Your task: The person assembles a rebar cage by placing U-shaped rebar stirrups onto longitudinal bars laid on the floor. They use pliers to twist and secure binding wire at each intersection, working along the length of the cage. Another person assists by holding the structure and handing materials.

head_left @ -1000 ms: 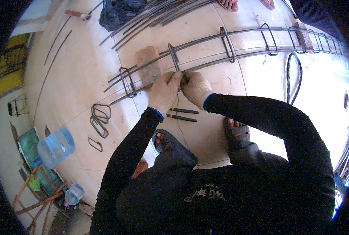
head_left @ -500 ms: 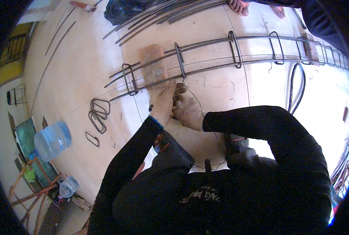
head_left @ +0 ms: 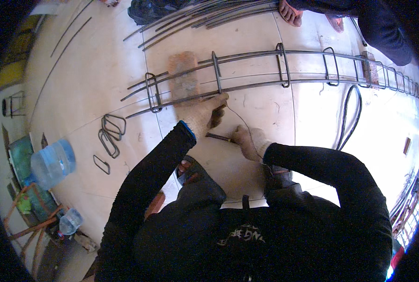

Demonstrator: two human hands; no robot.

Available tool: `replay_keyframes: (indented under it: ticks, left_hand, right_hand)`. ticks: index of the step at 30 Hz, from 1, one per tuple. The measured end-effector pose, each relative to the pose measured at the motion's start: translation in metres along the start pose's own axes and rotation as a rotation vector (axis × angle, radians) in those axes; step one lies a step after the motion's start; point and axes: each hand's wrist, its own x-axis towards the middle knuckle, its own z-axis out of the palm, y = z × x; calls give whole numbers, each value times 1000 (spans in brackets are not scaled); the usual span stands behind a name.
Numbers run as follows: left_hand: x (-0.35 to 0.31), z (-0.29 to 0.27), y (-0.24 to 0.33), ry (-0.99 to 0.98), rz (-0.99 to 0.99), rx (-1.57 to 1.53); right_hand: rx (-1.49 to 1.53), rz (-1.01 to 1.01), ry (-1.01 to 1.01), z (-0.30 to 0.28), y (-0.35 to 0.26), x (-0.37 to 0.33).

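Observation:
My left hand (head_left: 203,116), in a pale glove with dark fingertips, is closed in a pinch at the near bar of a long rebar cage (head_left: 256,84), at the foot of a stirrup (head_left: 216,70). A thin tie wire (head_left: 240,119) runs from its fingers down past my right wrist. Exactly how the wire meets the bar is hidden by the fingers. My right hand (head_left: 249,142), also gloved, is closed around a dark, slender hand tool (head_left: 219,137). The tool points left, toward my left hand, without touching the cage. Its working end is too small to make out.
A brick (head_left: 183,77) lies under the cage's left end, another block (head_left: 370,70) farther right. Loose stirrups (head_left: 109,136) lie left; rods (head_left: 195,21) and a black bag (head_left: 153,10) lie beyond. A coiled cable (head_left: 352,117) lies right. Another person's foot (head_left: 290,13) stands beyond the cage.
My hands have moved apart: the left has gone up to the bar beside the stirrup, the right down and right. The dark tool now shows clearly in my right hand.

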Motion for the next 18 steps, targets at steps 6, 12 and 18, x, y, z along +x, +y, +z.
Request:
replay_keyframes:
  ticks: [6,12,18]
  left_hand:
    - [-8,15,-6,342,253,560]
    - [-4,26,-18,431,649,540]
    - [-21,18,-8,275,312,435]
  right_hand:
    - [35,-13,106,4,14,-22]
    - [364,188,-207,-32,10,-33]
    - [977,292,-240,-47,24,-56]
